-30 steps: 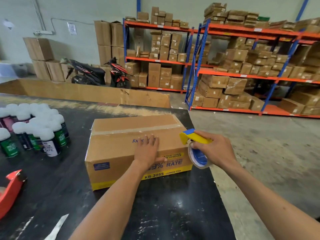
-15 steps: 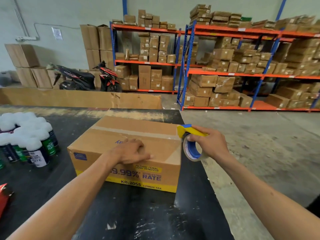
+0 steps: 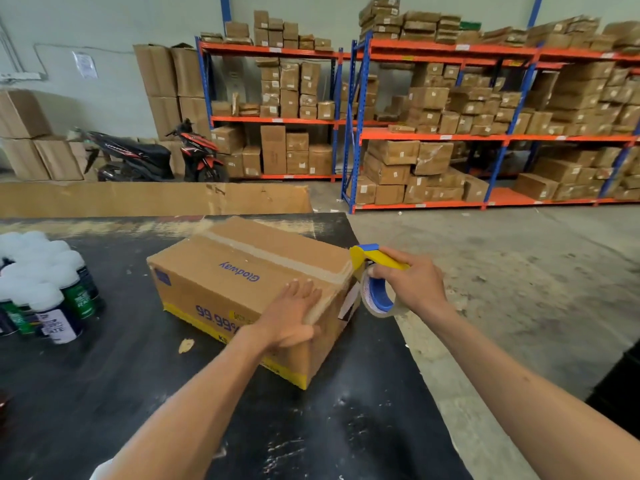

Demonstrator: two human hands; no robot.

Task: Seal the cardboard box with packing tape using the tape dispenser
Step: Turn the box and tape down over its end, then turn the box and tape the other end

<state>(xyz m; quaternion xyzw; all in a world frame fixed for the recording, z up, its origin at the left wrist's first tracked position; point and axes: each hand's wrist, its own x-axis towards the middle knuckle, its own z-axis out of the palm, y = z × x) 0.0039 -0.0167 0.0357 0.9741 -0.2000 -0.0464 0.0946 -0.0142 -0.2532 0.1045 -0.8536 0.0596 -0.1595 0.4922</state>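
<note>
Sealing of a carton, head view. A brown corrugated cardboard box with a yellow band and blue print (image 3: pixel 242 289) rests on the black table (image 3: pixel 104 393), turned so that one corner points toward the person. A strip of clear packing tape (image 3: pixel 277 259) already lies along the top seam; its long axis runs from the far left of the lid toward the near right edge, where it ends beside the dispenser.

The left hand (image 3: pixel 291 318) lies flat and open on the near right top corner of the box, fingers spread over the lid and the thumb side wrapping the edge; it grips nothing and appears only to steady the carton. The right hand (image 3: pixel 412 284) is closed round the yellow-and-blue hand-held tape dispenser with its clear roll (image 3: pixel 377 289), held just off the right end of the box, its yellow blade end touching or nearly touching the top edge at the seam; which, cannot be told.

The box thus lies to the left of the dispenser, and the right hand is the nearer to the seam's end. By judgement, the next move turns on carrying the tape down the right end face in line with the seam.

A cluster of white-capped bottles (image 3: pixel 52 289) stands well apart at the left.
</note>
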